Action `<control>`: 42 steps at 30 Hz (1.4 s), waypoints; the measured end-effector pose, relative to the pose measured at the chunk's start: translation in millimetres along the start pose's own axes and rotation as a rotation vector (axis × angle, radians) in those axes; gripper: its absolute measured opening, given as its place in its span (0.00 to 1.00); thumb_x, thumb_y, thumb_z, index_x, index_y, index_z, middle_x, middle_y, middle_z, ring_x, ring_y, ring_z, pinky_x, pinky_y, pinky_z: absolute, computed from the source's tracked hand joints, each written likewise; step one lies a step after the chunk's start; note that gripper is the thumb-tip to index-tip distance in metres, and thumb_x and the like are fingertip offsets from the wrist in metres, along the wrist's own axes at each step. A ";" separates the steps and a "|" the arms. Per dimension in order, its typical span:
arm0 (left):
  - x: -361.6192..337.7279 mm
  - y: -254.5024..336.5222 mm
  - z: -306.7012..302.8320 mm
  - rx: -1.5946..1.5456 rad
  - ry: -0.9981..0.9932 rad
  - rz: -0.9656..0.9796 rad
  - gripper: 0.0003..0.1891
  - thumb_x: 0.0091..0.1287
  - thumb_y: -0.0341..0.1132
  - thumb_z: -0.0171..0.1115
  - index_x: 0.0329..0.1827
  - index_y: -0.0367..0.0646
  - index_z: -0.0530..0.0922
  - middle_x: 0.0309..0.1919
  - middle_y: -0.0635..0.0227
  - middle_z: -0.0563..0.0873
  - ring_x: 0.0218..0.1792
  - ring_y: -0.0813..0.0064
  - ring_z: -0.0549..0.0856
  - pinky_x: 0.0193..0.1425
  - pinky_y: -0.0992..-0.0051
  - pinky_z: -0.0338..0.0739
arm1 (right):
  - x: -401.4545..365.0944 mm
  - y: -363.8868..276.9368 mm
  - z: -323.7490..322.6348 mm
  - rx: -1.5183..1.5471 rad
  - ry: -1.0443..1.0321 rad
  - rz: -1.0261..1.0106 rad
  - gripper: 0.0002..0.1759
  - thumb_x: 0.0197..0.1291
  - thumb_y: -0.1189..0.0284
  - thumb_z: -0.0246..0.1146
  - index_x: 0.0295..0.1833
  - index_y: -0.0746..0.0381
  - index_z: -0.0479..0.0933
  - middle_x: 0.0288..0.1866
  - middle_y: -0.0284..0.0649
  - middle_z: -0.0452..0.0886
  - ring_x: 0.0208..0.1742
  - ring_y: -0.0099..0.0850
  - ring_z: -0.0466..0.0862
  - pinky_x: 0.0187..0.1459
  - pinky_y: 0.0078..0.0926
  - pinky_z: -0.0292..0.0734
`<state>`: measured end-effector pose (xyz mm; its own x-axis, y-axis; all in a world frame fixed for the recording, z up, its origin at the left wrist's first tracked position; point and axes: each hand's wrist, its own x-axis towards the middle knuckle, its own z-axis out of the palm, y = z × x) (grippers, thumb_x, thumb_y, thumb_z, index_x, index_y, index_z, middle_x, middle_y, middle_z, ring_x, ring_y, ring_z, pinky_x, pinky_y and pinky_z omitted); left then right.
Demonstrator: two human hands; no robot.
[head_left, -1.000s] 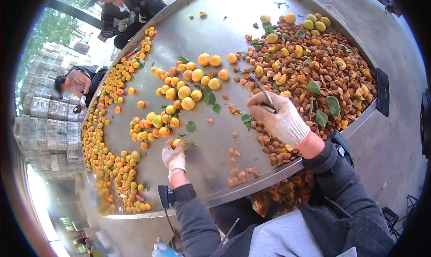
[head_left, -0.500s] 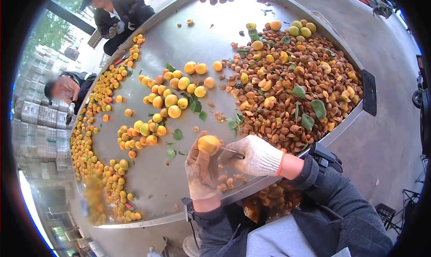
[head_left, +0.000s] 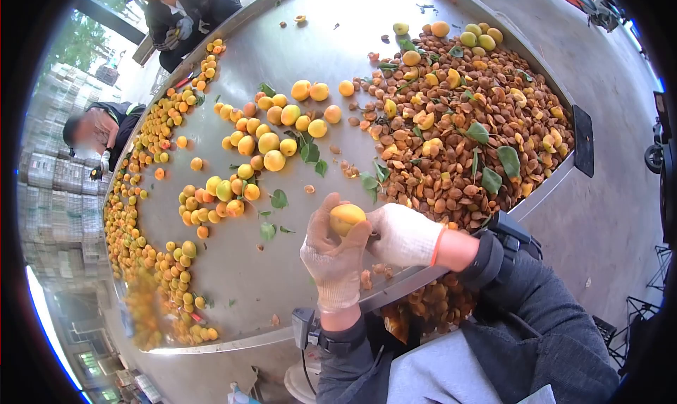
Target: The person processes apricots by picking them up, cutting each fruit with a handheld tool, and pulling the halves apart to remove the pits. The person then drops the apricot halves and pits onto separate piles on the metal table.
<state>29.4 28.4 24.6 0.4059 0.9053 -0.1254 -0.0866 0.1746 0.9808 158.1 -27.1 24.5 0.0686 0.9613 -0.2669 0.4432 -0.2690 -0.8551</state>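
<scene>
Apricot (head_left: pixel 347 218) sat pinched in the gloved fingertips of the left hand (head_left: pixel 335 259), its lower half hidden by them. The right hand (head_left: pixel 402 235) pressed against it, curled closed; whatever it gripped was hidden. Pits (head_left: pixel 451 171) lay heaped just beyond.

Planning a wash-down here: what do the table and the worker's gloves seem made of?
The table: bare metal, likely stainless steel; grey sheen mirrors light. The gloves on the left hand, gripping an apricot, and the right hand: white knit, probably cotton; ribbed weave, orange cuff edge on the right.
</scene>
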 end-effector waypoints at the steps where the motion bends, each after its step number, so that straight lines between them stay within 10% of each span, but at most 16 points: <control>1: -0.1 2.3 0.5 0.080 0.038 -0.058 0.30 0.54 0.16 0.69 0.62 0.31 0.72 0.45 0.65 0.83 0.43 0.75 0.83 0.50 0.77 0.81 | 2.7 1.8 -2.1 0.173 -0.123 0.012 0.10 0.54 0.74 0.60 0.41 0.64 0.82 0.32 0.51 0.83 0.34 0.42 0.85 0.38 0.35 0.77; 9: 2.8 12.2 -19.7 -0.184 -0.202 -0.148 0.31 0.53 0.15 0.68 0.64 0.32 0.71 0.52 0.57 0.83 0.48 0.73 0.83 0.51 0.76 0.81 | -4.8 -9.8 -17.3 0.613 -0.369 0.074 0.11 0.52 0.77 0.60 0.40 0.66 0.84 0.36 0.42 0.85 0.39 0.30 0.83 0.43 0.26 0.77; 14: 18.1 3.0 -35.1 -0.560 -0.110 -0.050 0.30 0.57 0.17 0.63 0.66 0.36 0.71 0.54 0.58 0.81 0.48 0.70 0.84 0.51 0.76 0.80 | -15.8 -4.4 -44.2 0.381 -0.087 -0.050 0.16 0.51 0.78 0.60 0.48 0.65 0.82 0.35 0.37 0.85 0.38 0.26 0.82 0.43 0.26 0.78; 17: 7.5 0.7 -15.8 -0.070 -0.067 -0.064 0.30 0.58 0.20 0.64 0.67 0.36 0.69 0.57 0.58 0.80 0.53 0.68 0.82 0.57 0.76 0.77 | -24.5 -24.9 -46.2 0.435 0.201 -0.033 0.20 0.52 0.72 0.67 0.52 0.64 0.79 0.33 0.36 0.83 0.38 0.27 0.82 0.45 0.25 0.77; 19: 0.0 -5.8 -1.7 0.848 -0.155 0.588 0.29 0.58 0.21 0.63 0.66 0.36 0.70 0.52 0.59 0.82 0.46 0.65 0.84 0.51 0.72 0.81 | -17.9 -15.3 -26.0 0.008 0.418 -0.190 0.24 0.50 0.67 0.70 0.54 0.64 0.78 0.35 0.40 0.82 0.35 0.29 0.82 0.42 0.26 0.77; 21: -7.2 -7.2 8.2 0.902 -0.154 0.613 0.26 0.62 0.23 0.62 0.65 0.34 0.70 0.51 0.57 0.82 0.45 0.66 0.84 0.50 0.70 0.81 | -20.3 -8.2 -29.7 0.075 0.334 -0.146 0.24 0.51 0.61 0.66 0.52 0.63 0.80 0.40 0.51 0.84 0.42 0.44 0.85 0.46 0.32 0.78; 24: -12.1 -5.1 5.8 0.319 -0.231 0.311 0.23 0.66 0.26 0.60 0.64 0.32 0.69 0.50 0.55 0.82 0.43 0.66 0.85 0.47 0.70 0.81 | -24.4 -6.4 -33.9 0.480 0.160 -0.122 0.15 0.56 0.66 0.66 0.45 0.64 0.79 0.30 0.35 0.81 0.33 0.24 0.80 0.37 0.21 0.76; 26: -6.5 -5.1 -12.4 -0.464 -0.271 -0.221 0.23 0.67 0.29 0.59 0.64 0.32 0.69 0.49 0.54 0.82 0.42 0.67 0.85 0.46 0.71 0.82 | -33.9 -10.7 -47.1 0.814 0.058 0.045 0.13 0.58 0.67 0.64 0.44 0.65 0.80 0.31 0.31 0.81 0.30 0.19 0.78 0.34 0.17 0.74; 31: -2.3 -10.6 -16.0 -0.726 -0.259 -0.244 0.24 0.69 0.39 0.60 0.64 0.35 0.70 0.48 0.53 0.82 0.40 0.70 0.84 0.43 0.75 0.82 | -51.1 4.4 -65.4 0.621 -0.361 -0.049 0.15 0.58 0.69 0.63 0.48 0.65 0.82 0.32 0.32 0.82 0.28 0.20 0.78 0.31 0.17 0.74; 33: -3.0 -14.3 -18.2 -0.834 -0.302 -0.280 0.25 0.70 0.42 0.60 0.64 0.36 0.71 0.48 0.53 0.82 0.39 0.71 0.84 0.43 0.75 0.81 | -51.2 18.9 -58.9 0.406 -0.248 -0.223 0.16 0.57 0.70 0.63 0.50 0.65 0.82 0.32 0.33 0.83 0.26 0.20 0.78 0.28 0.17 0.74; 38: -12.4 -28.4 -1.1 -0.486 -0.189 -0.309 0.28 0.69 0.51 0.59 0.62 0.37 0.71 0.44 0.55 0.82 0.34 0.74 0.81 0.37 0.79 0.78 | -39.9 -11.1 -46.7 1.125 0.685 -0.244 0.11 0.64 0.80 0.52 0.49 0.64 0.78 0.20 0.31 0.69 0.14 0.20 0.63 0.14 0.19 0.55; 42: -21.5 -31.1 20.0 -0.391 -0.140 -0.323 0.28 0.70 0.54 0.56 0.60 0.37 0.71 0.39 0.60 0.81 0.31 0.76 0.80 0.33 0.80 0.76 | -36.4 -16.8 -37.4 1.364 0.778 -0.434 0.10 0.63 0.79 0.55 0.46 0.66 0.79 0.17 0.32 0.72 0.15 0.19 0.69 0.19 0.18 0.62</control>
<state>41.5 -4.2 -0.2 0.5836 0.7256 -0.3645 -0.2594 0.5919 0.7631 181.7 -55.3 65.2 0.7534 0.6576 0.0000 -0.4987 0.5713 -0.6519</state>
